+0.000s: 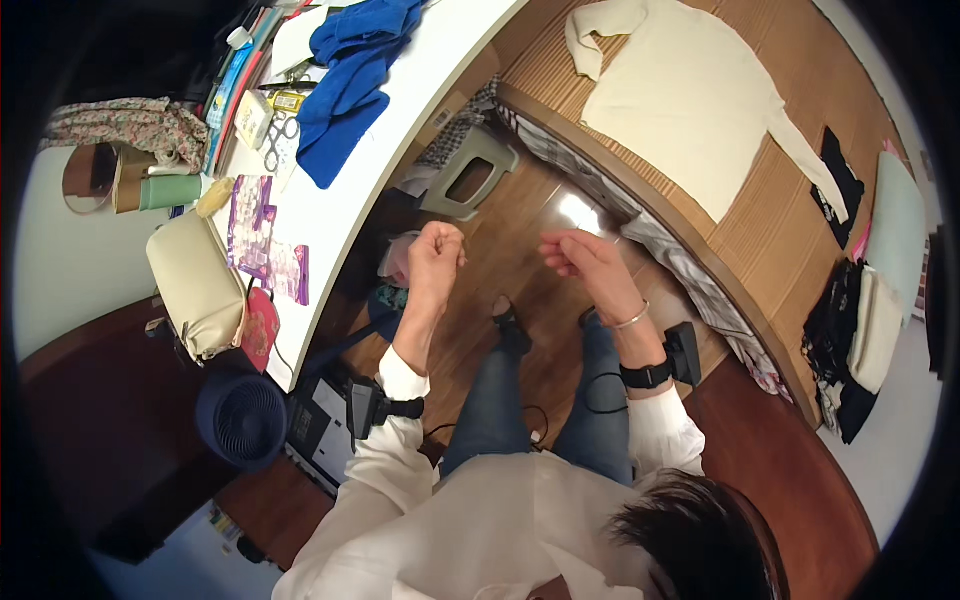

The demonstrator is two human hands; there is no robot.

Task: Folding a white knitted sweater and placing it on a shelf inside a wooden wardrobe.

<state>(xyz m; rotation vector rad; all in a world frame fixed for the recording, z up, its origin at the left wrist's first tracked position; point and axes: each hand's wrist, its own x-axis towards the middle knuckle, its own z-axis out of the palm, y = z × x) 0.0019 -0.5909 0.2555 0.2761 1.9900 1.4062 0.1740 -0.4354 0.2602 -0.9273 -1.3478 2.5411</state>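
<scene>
My left hand hangs in the air above the floor with its fingers curled in, and nothing shows in it. Level with it on the other side, my right hand is loosely curled, thumb laid against the bent fingers, also with no object visible. A thin bracelet circles the right wrist. To the right, a cream long-sleeved sweater lies spread on a corrugated brown mat, one sleeve folded. A blue cloth lies crumpled on the white table at left. Neither hand touches these.
A grey plastic stool stands on the wood floor between table and bed. The table holds scissors, purple-edged packets and a cream bag. A blue fan is at lower left. Folded dark clothes lie at far right.
</scene>
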